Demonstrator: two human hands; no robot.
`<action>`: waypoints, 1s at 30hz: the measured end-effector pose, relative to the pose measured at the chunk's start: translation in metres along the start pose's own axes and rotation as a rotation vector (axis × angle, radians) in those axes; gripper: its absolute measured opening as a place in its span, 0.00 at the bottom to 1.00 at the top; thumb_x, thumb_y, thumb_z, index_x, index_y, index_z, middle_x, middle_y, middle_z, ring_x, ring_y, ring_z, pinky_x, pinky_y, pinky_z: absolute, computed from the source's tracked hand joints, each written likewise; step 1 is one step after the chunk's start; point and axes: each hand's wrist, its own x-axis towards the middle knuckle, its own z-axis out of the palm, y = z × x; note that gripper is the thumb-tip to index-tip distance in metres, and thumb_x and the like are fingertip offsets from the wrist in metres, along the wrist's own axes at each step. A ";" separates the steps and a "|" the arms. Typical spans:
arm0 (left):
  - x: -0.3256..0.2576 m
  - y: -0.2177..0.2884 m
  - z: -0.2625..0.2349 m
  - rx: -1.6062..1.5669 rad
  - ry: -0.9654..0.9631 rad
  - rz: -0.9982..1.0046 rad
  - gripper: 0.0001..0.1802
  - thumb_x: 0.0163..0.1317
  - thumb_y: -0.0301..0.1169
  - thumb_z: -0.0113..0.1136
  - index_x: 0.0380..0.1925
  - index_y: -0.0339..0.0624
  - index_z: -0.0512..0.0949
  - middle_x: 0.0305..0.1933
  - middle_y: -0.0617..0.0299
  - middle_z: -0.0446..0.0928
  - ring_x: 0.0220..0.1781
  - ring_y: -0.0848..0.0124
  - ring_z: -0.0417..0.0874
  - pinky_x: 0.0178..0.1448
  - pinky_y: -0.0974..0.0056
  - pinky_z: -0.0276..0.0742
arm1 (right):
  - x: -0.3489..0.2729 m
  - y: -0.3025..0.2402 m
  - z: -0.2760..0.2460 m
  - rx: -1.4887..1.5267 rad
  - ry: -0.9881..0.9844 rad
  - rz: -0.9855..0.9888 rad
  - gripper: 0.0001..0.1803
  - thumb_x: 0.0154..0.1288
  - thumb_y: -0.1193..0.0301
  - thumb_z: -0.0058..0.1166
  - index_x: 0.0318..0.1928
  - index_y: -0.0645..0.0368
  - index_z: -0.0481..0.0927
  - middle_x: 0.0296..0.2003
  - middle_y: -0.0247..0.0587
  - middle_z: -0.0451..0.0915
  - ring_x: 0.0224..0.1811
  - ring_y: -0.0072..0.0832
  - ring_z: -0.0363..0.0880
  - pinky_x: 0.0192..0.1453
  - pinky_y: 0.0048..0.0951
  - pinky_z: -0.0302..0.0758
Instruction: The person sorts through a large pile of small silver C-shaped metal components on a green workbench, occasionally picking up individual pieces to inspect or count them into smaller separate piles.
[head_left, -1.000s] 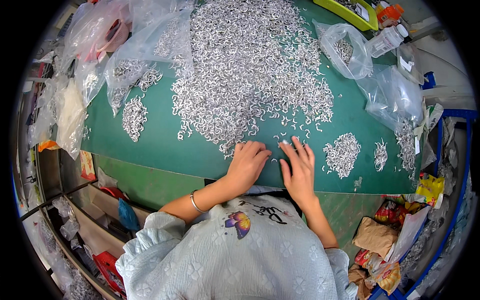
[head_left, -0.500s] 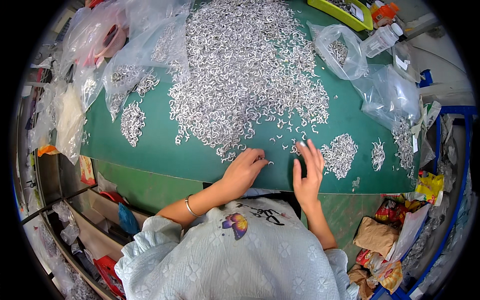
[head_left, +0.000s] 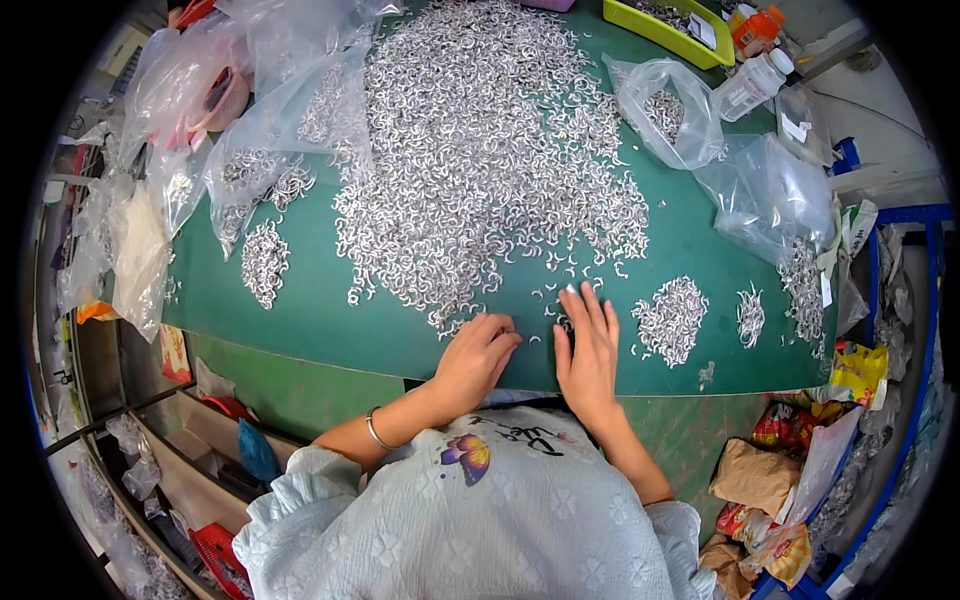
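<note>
On the green counter (head_left: 320, 310), the heap of silver crescents (head_left: 470, 170) appears mostly unworked, the small separate piles (head_left: 670, 322) presumably done, while the left hand (head_left: 474, 358) curls at the heap's near edge, any pinch hidden, and the right hand (head_left: 588, 355) spreads beside stray crescents (head_left: 535, 339).

hands (head_left: 590, 365) over green table (head_left: 310, 315), near silvery crescents (head_left: 480, 150)

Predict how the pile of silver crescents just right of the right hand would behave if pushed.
The pile would likely spread, since its pieces lie loose. Individual crescents probably wouldn't roll far, being open curves, and might hook together.
</note>
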 end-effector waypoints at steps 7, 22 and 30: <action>-0.002 0.004 0.000 -0.089 0.050 -0.094 0.17 0.57 0.19 0.61 0.47 0.35 0.75 0.46 0.51 0.75 0.46 0.51 0.76 0.50 0.54 0.73 | -0.005 -0.015 0.002 0.102 -0.152 -0.070 0.22 0.67 0.76 0.52 0.61 0.65 0.71 0.56 0.46 0.79 0.70 0.46 0.66 0.73 0.55 0.53; 0.007 0.003 0.000 0.005 0.021 -0.109 0.21 0.56 0.22 0.65 0.52 0.37 0.76 0.46 0.52 0.73 0.45 0.53 0.76 0.48 0.56 0.73 | -0.013 -0.008 0.000 0.163 -0.074 -0.085 0.18 0.64 0.77 0.55 0.55 0.65 0.76 0.49 0.40 0.85 0.67 0.44 0.70 0.71 0.52 0.54; 0.010 -0.002 0.006 0.018 0.059 -0.072 0.15 0.55 0.23 0.67 0.43 0.35 0.78 0.43 0.53 0.72 0.43 0.54 0.75 0.46 0.57 0.73 | -0.012 -0.012 0.002 0.161 -0.038 -0.078 0.16 0.63 0.78 0.56 0.53 0.64 0.78 0.48 0.39 0.84 0.66 0.43 0.71 0.71 0.52 0.55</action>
